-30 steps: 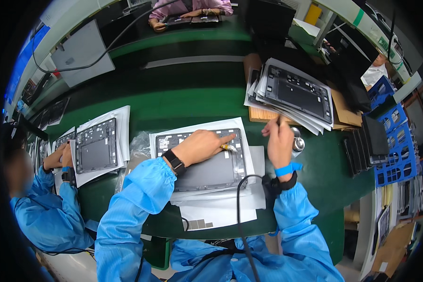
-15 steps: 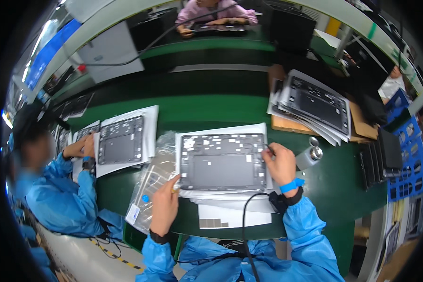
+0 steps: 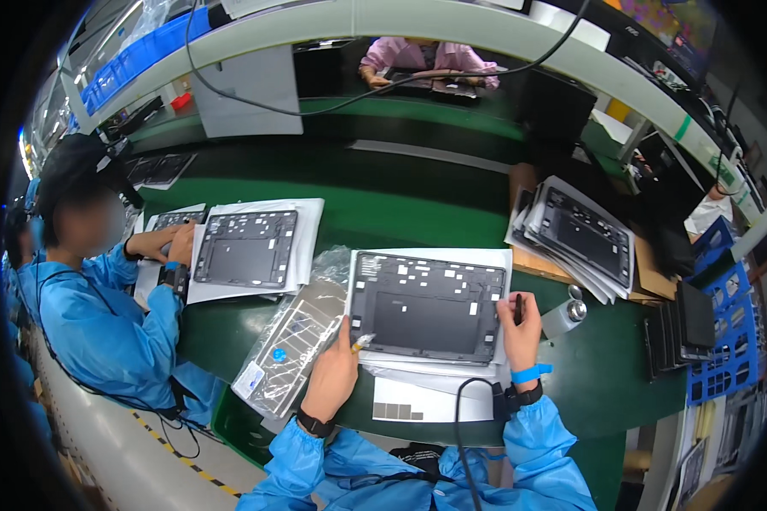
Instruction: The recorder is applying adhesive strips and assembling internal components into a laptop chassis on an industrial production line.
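While our right hand (image 3: 522,334) pinches a dark pen-like tool (image 3: 518,308) and our spread left hand (image 3: 331,379) meets the tablet housing (image 3: 430,322), we risk scratches should the tool slip.

I see, remotely, a panel (image 3: 426,319) on paper sheets (image 3: 452,405), plastic bag (image 3: 294,336) at its left, bottle (image 3: 559,323) right, stacked panels (image 3: 586,234) behind the bottle.

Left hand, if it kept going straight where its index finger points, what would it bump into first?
Likely the left edge of the dark panel lying on white sheets; the left hand looks right beside it, though depth is unclear.
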A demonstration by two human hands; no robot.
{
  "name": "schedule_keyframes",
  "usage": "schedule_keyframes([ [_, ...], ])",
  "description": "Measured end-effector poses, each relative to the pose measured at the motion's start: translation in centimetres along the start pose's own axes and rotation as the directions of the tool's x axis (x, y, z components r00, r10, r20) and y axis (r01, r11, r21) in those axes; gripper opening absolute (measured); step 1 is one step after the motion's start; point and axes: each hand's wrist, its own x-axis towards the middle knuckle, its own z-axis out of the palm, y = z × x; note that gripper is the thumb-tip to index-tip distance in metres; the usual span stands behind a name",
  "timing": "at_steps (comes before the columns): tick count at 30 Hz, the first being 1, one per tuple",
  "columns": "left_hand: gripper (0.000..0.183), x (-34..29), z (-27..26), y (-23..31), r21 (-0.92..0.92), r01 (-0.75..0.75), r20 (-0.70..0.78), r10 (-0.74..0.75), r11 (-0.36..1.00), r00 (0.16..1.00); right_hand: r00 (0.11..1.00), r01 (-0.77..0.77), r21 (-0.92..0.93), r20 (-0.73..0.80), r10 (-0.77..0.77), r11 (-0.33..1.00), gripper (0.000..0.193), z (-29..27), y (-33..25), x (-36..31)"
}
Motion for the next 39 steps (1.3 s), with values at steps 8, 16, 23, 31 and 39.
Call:
schedule_keyframes([
  [8,0.063,0.1,0.6,-0.1,-0.009,-0.023,-0.038,0.022,1.0,0.999,0.997,-0.007,-0.234,0.071,0.024,0.972,0.034,-0.4,-1.6,-2.7],
  [16,0.081,-0.5,0.3,0.6,0.075,-0.052,0.061,0.047,0.996,0.997,0.999,0.042,-0.198,-0.01,-0.045,0.979,0.031,-0.6,-2.9,-1.5],
  [23,0.049,1.4,1.5,-4.7,-0.736,0.099,0.033,-0.111,0.669,0.993,0.982,0.173,-0.008,-0.074,-0.173,0.985,0.036,-1.2,1.2,-2.7],
  [31,0.03,4.0,2.8,-7.1,-0.75,-0.044,-0.038,0.023,0.66,0.999,0.985,0.153,0.057,-0.086,-0.148,0.987,0.031,-1.4,1.6,-4.4],
  [39,0.024,7.0,2.8,-6.9,-0.647,-0.011,0.039,0.048,0.762,0.998,0.895,0.434,-0.039,-0.095,-0.435,0.9,0.013,-1.3,2.4,-5.7],
])
